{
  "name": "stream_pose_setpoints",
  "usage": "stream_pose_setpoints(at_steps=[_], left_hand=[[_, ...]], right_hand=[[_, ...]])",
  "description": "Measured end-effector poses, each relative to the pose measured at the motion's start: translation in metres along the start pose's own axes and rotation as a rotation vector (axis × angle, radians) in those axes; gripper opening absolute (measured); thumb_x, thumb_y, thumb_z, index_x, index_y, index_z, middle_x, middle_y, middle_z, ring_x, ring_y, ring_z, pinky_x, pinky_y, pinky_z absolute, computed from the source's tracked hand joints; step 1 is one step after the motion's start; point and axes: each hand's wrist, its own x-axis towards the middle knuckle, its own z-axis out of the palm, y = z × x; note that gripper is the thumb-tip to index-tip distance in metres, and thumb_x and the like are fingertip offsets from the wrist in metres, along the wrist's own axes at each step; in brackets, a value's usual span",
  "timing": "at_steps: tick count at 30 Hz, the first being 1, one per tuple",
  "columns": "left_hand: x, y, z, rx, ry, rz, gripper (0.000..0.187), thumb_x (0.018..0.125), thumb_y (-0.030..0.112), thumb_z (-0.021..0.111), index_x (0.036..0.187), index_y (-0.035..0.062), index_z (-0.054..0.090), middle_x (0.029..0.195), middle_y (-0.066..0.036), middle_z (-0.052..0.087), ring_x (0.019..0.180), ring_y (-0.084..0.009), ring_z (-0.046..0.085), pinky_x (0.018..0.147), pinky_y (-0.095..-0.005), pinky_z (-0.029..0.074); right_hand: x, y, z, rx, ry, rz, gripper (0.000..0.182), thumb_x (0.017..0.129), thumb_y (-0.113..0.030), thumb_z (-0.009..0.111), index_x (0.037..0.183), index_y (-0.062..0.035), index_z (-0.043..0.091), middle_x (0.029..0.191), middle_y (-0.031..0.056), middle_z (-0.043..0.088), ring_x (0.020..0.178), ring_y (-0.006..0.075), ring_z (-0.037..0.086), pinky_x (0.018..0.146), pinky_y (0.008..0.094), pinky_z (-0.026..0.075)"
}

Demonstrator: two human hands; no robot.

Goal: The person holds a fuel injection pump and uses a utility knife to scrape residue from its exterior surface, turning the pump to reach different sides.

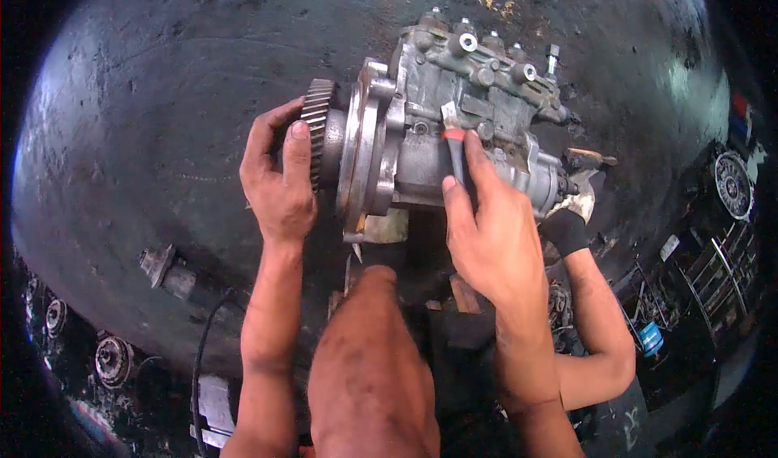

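Note:
A grey metal fuel injection pump (425, 154) lies on its side, with a toothed gear (318, 126) at its left end. My left hand (279, 170) is on the gear, thumb on the near side and fingers curled around the rim. My right hand (494, 231) grips a small hand tool (452, 138) with a flat pale tip, a red collar and a dark handle. Its tip is at the pump body; whether it touches cannot be made out. The flange (369, 146) stands between gear and body.
Another person's dark-gloved hand (565, 231) is beside the pump's right end, near a pale rag (579, 203). A bare limb (373, 361) rises between my arms. A dark metal part (170, 272) and a cable (207, 340) lie left. A round plate (733, 184) lies far right.

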Motion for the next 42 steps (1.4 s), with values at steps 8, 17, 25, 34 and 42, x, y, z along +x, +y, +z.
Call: stream_pose_setpoints(at_steps=[8,17,25,34,42], left_hand=[[-0.001,-0.001,0.0,0.039,-0.001,0.024,0.026,0.102,0.014,0.058,0.119,-0.0038,0.066,0.108,-0.01,0.07,0.1,-0.0144,0.062,0.092,-0.0288,0.049],[-0.003,-0.002,0.001,0.022,-0.013,-0.019,0.031,0.103,0.022,0.056,0.118,-0.003,0.067,0.112,-0.009,0.069,0.104,-0.0164,0.061,0.096,-0.0294,0.045],[0.0,-0.002,-0.001,0.026,-0.012,0.022,0.026,0.102,0.014,0.058,0.118,-0.0039,0.066,0.11,-0.01,0.07,0.1,-0.0151,0.063,0.092,-0.0296,0.049],[-0.002,0.0,0.001,-0.019,-0.002,-0.015,0.025,0.102,0.014,0.058,0.118,-0.0038,0.066,0.11,-0.01,0.07,0.101,-0.0157,0.063,0.093,-0.0295,0.049],[-0.003,-0.001,0.001,-0.03,-0.006,-0.014,0.025,0.102,0.014,0.06,0.118,-0.0039,0.067,0.11,-0.01,0.07,0.101,-0.0158,0.063,0.093,-0.0295,0.049]], right_hand=[[0.005,0.001,0.001,0.0,0.025,-0.064,0.053,0.097,-0.016,0.058,0.143,0.0087,0.048,0.097,0.0371,0.066,0.091,0.0499,0.068,0.082,0.0527,0.052],[0.01,0.001,-0.002,-0.002,0.021,-0.067,0.051,0.098,-0.016,0.057,0.142,0.0092,0.049,0.098,0.0365,0.066,0.092,0.0481,0.069,0.082,0.0507,0.052],[0.004,0.006,0.003,0.01,0.051,-0.129,0.054,0.096,-0.017,0.058,0.142,0.0098,0.047,0.093,0.0367,0.066,0.086,0.0536,0.066,0.079,0.0585,0.052],[0.01,0.0,0.006,-0.165,0.078,-0.066,0.06,0.096,-0.02,0.059,0.147,0.0073,0.044,0.091,0.0362,0.065,0.082,0.0524,0.067,0.075,0.0573,0.053],[0.01,-0.002,0.015,-0.242,0.153,-0.087,0.051,0.095,-0.013,0.059,0.141,0.0082,0.051,0.09,0.0362,0.066,0.086,0.0527,0.065,0.078,0.0556,0.051]])
